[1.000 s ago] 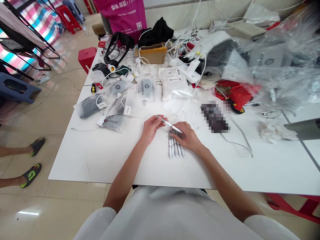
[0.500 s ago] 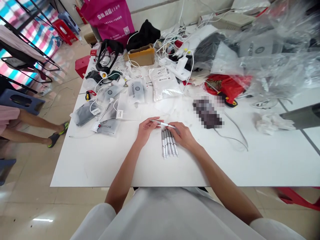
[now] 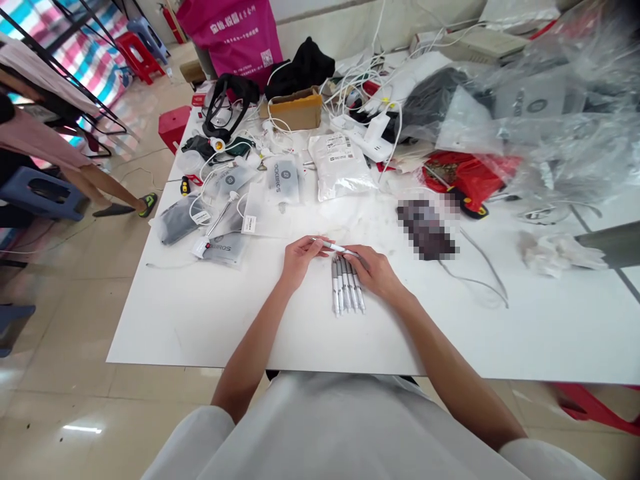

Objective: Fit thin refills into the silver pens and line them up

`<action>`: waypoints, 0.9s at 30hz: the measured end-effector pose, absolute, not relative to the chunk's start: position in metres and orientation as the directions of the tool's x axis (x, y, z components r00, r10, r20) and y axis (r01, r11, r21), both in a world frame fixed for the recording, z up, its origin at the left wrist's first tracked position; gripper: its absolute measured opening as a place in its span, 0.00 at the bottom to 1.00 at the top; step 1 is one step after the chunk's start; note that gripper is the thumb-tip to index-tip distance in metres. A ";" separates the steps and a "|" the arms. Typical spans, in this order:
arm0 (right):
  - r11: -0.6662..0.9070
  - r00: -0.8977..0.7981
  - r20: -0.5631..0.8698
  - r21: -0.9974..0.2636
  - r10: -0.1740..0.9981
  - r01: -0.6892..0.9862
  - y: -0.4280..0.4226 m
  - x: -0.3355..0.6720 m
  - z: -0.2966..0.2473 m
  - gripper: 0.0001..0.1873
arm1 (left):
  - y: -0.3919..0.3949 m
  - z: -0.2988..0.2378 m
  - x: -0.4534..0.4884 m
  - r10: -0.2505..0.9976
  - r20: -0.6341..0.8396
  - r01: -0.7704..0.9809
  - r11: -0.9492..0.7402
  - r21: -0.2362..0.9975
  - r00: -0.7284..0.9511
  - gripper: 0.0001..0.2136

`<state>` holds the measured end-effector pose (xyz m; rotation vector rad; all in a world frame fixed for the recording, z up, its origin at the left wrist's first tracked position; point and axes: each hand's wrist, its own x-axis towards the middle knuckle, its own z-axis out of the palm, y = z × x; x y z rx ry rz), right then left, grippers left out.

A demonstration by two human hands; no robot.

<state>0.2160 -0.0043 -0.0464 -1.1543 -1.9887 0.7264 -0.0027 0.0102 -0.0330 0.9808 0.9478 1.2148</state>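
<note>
My left hand (image 3: 299,259) and my right hand (image 3: 376,270) pinch the two ends of one white pen (image 3: 336,247), held level just above the white table (image 3: 200,313). Under the pen, a row of several white and grey pens (image 3: 346,292) lies side by side on the table, partly under my right palm. The fingers of both hands are closed on the pen.
Grey zip bags (image 3: 283,178), white cables and a silver pouch (image 3: 340,165) lie beyond my hands. A cardboard box (image 3: 296,110), clear plastic bags (image 3: 550,120) and a red bag (image 3: 470,177) crowd the far side. A person's legs (image 3: 113,193) pass at the left.
The pen between my hands has tipped from slanted to nearly level. The person at the left has walked further along the floor. The view has shifted slightly.
</note>
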 end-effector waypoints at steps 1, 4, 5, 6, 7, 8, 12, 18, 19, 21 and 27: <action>0.445 -0.342 0.304 -0.748 0.889 0.493 -0.004 0.216 -0.047 0.16 | 0.010 -0.034 -0.003 0.994 -0.055 -0.284 0.079 0.955 0.090 0.17; 0.442 -0.325 0.312 -0.741 0.893 0.505 -0.005 0.216 -0.049 0.16 | 0.009 -0.034 -0.002 0.997 -0.060 -0.263 0.071 0.962 0.047 0.16; 0.437 -0.319 0.310 -0.743 0.896 0.507 -0.005 0.216 -0.049 0.16 | 0.008 -0.034 -0.001 0.997 -0.059 -0.262 0.067 0.963 0.041 0.16; 0.431 -0.314 0.306 -0.746 0.899 0.508 -0.005 0.216 -0.048 0.16 | 0.008 -0.033 -0.001 0.998 -0.054 -0.261 0.064 0.963 0.043 0.16; 0.426 -0.310 0.303 -0.749 0.901 0.508 -0.005 0.216 -0.048 0.16 | 0.008 -0.031 -0.001 0.997 -0.048 -0.262 0.060 0.963 0.054 0.17; 0.423 -0.308 0.301 -0.751 0.902 0.507 -0.006 0.216 -0.048 0.16 | 0.007 -0.030 -0.001 0.997 -0.041 -0.264 0.059 0.963 0.072 0.17; 0.427 -0.307 0.306 -0.753 0.901 0.501 -0.006 0.216 -0.047 0.15 | 0.006 -0.024 -0.002 0.987 -0.027 -0.287 0.072 0.955 0.160 0.22; 0.431 -0.321 0.301 -0.751 0.898 0.500 -0.006 0.216 -0.046 0.15 | 0.006 -0.026 -0.004 0.986 0.007 -0.305 0.045 0.951 0.167 0.18; 0.432 -0.320 0.303 -0.750 0.898 0.501 -0.006 0.216 -0.046 0.15 | 0.007 -0.027 -0.003 0.989 0.009 -0.294 0.036 0.955 0.150 0.16; 0.436 -0.320 0.309 -0.750 0.896 0.497 -0.007 0.217 -0.046 0.15 | 0.007 -0.030 -0.002 0.994 0.007 -0.272 0.023 0.962 0.110 0.14; 0.456 -0.333 0.324 -0.746 0.885 0.485 -0.007 0.216 -0.044 0.14 | 0.008 -0.035 -0.002 0.999 0.009 -0.267 0.001 0.964 0.035 0.13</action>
